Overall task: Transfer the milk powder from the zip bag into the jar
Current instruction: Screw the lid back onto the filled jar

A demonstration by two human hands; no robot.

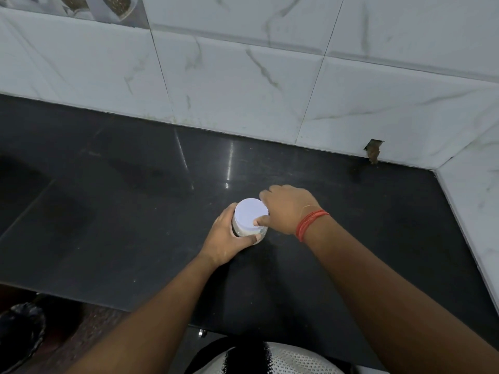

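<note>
Both hands clamped: left hand (226,240) wrapped the jar (249,230) on worktop (135,211), right hand (286,207) gripped its lid (249,213).

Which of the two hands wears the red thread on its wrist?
The right hand, whose fingers rest on the white lid. The left hand has a bare wrist and grips the jar from the side.
</note>
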